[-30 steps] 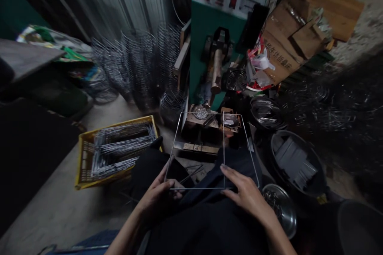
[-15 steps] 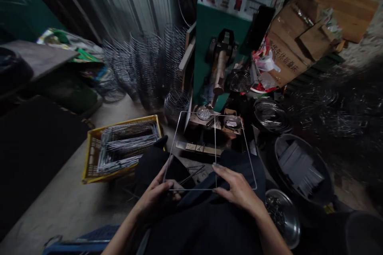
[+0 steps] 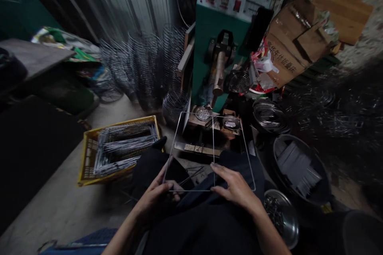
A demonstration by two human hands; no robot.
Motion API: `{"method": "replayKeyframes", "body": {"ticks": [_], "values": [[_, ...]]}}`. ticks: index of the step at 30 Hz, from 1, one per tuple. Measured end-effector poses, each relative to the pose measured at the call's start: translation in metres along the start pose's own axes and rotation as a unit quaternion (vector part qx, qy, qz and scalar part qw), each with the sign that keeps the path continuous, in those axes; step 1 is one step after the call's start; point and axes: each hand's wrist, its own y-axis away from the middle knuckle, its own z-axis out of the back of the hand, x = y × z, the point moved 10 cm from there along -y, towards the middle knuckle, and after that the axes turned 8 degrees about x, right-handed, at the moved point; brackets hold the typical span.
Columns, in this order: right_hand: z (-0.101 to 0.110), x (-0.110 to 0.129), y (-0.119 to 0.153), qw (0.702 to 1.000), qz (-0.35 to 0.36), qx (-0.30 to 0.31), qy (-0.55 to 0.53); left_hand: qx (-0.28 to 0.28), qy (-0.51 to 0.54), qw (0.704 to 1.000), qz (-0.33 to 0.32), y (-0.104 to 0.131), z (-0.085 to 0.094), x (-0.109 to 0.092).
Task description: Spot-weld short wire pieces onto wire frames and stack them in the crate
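Observation:
Above my lap, both hands hold up a rectangular metal wire frame (image 3: 213, 143) with one rod running down its middle. My left hand (image 3: 164, 183) grips its near left corner, fingers closed round the wire. My right hand (image 3: 235, 185) pinches the lower part of the middle rod, close to where it meets the near edge; the thumb is at that edge. The far edge of the frame lies across my view of a small dish of shiny bits (image 3: 203, 113) under the tip of a green machine (image 3: 203, 55).
To the left stands a yellow crate (image 3: 86, 155) of wire frames. Coiled wire stacks (image 3: 146, 71) line the corrugated wall. On the right are a dark tub (image 3: 273, 167) of flat metal strips, a metal bowl (image 3: 291, 223) of small parts, and a cardboard box (image 3: 284, 55).
The surroundings have shifted slightly left in view. Both hands keep their hold on the wire frame, almost in the same place.

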Motion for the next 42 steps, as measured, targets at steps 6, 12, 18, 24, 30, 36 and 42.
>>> {"method": "replayKeyframes", "body": {"ticks": [6, 12, 18, 24, 30, 36, 42], "values": [[0.003, 0.003, 0.000, 1.000, 0.009, -0.008, -0.014, -0.001, 0.008, 1.000, -0.001, -0.001, 0.002, 0.001], [0.003, 0.004, 0.000, 1.000, 0.013, -0.010, -0.008, -0.001, -0.009, 1.000, -0.017, -0.002, 0.006, 0.001], [0.001, 0.005, -0.002, 1.000, 0.016, -0.003, 0.000, -0.004, -0.007, 1.000, -0.021, -0.001, 0.009, 0.002], [0.001, 0.008, -0.004, 1.000, 0.012, -0.002, -0.001, 0.002, -0.009, 0.999, -0.032, 0.001, 0.008, -0.001], [0.006, 0.013, -0.003, 1.000, 0.015, -0.013, -0.008, 0.008, -0.010, 0.999, -0.032, 0.000, 0.009, -0.003], [0.003, 0.013, -0.003, 1.000, 0.012, -0.003, 0.003, -0.002, 0.008, 1.000, -0.025, 0.001, 0.008, -0.003], [0.002, 0.013, -0.003, 1.000, 0.015, -0.006, -0.002, -0.007, 0.005, 1.000, -0.024, 0.002, 0.009, -0.002]]}}
